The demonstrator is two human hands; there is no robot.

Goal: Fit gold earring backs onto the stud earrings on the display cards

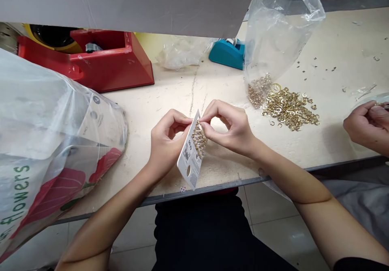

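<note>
A white earring card with printed text and a hang hole stands tilted above the table edge, its printed side facing right. Rows of small gold-coloured earring posts and backs stick out from that side. My left hand grips the card by its far left part, fingers closed. At the card's far end, my right hand pinches thumb and forefinger together against the topmost posts; whatever sits between the fingertips is too small to make out. To the right lies a heap of small gold hoop earrings.
A clear bag holding tiny gold pieces leans by the heap. Red and teal tape dispensers stand behind. A large plastic bag fills the left. Another person's hand is at the right edge.
</note>
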